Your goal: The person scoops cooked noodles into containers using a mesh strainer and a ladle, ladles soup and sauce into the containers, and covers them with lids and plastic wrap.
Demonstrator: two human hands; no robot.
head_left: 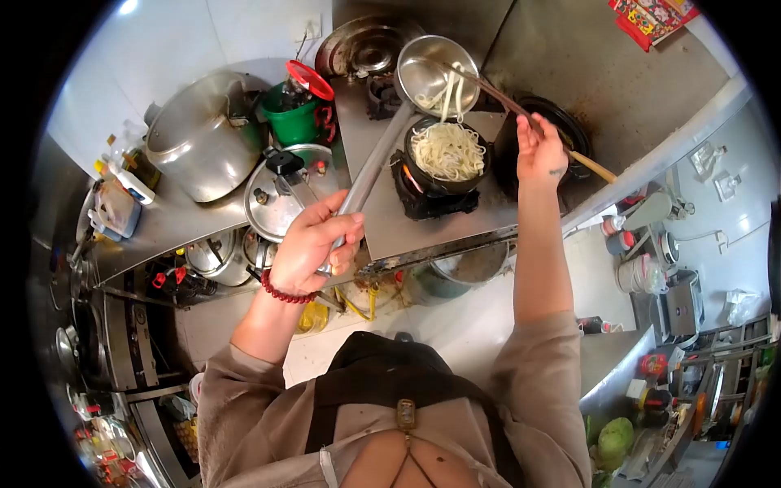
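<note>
My left hand, with a red bead bracelet on its wrist, is wrapped round the long handle of a metal ladle. The ladle's deep bowl tilts above a small black pot. White noodles fill the pot, and a few more strands hang from the bowl's lip down towards them. In my right hand is a pair of long brown chopsticks, whose tips reach into the bowl by the strands. The pot stands on a gas burner with an orange glow at its left side.
A dark wok sits right of the pot. To the left stand a large metal stockpot, a green bucket and a lidded pressure cooker. A big round lid leans at the back. The counter's front edge is below.
</note>
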